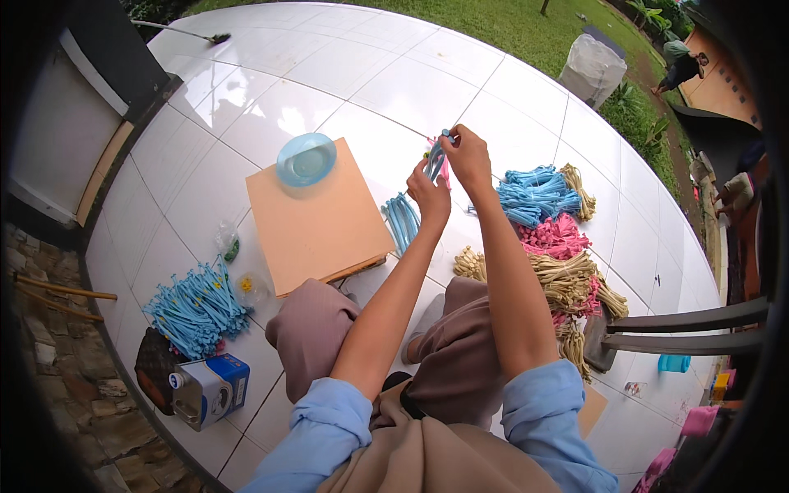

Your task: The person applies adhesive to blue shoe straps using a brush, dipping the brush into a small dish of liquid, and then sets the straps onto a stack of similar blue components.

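Beige cloth point(444, 462) drapes below your left hand point(429, 201) and right hand point(470, 158), both closed around blue strips point(436, 162), likely to align them; bundles point(538, 197) lie rightward.

A broom point(219, 39) and a pale plastic sack point(592, 70) are near the lawn point(501, 25).

The white tiled floor point(386, 90) carries a can point(220, 393) and heaped blue strips point(193, 308) at left, a tan board point(320, 234) under a blue bowl point(306, 160), and blue, pink and beige bundles point(555, 237) at right.
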`<state>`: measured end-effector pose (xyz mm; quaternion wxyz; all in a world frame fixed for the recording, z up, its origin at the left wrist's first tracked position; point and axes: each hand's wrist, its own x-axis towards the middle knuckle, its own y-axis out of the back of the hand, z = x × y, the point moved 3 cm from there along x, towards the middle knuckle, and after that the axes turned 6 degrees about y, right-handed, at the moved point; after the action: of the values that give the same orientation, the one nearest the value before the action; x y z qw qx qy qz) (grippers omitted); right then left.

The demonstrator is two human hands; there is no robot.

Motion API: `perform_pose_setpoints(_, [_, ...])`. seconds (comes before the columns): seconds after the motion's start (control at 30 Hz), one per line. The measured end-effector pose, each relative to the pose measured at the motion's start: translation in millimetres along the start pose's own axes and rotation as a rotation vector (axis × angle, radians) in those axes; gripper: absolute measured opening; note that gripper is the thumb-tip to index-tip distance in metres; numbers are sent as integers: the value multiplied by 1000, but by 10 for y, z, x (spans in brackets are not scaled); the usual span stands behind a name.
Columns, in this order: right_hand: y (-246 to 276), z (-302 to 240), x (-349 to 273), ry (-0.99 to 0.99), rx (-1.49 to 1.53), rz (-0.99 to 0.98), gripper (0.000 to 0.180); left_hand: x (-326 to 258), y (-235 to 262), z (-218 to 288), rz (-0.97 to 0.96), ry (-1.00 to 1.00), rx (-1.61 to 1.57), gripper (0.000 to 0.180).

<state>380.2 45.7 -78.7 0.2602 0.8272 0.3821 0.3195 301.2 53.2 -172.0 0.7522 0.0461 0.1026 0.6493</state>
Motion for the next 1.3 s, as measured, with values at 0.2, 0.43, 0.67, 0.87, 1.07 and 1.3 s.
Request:
perform_pose_setpoints(0.2, [323, -374, -50, 157, 199, 161, 26, 188, 600, 1140, -238, -389, 200, 59])
perform_pose_setpoints(0.43, [603, -770, -195, 203, 381, 239, 19, 195, 719, 621, -381, -502, 597, 69])
perform_pose_setpoints(0.67, [686, -651, -139, 224, 756, 163, 22, 172, 567, 833, -464, -394, -72, 31])
perform_pose_setpoints(0.87, [185, -58, -160, 132, 408, -261, 64, 307, 538, 877, -518, -223, -287, 32])
perform_pose_setpoints(1.07, [-289, 91, -262, 96, 508, -157, 56, 201, 502, 1073, -524, -69, -617, 31])
perform_pose_setpoints(1.3, [-74, -510, -346, 220, 569, -101, 15, 356, 748, 1236, -288, -85, -669, 35])
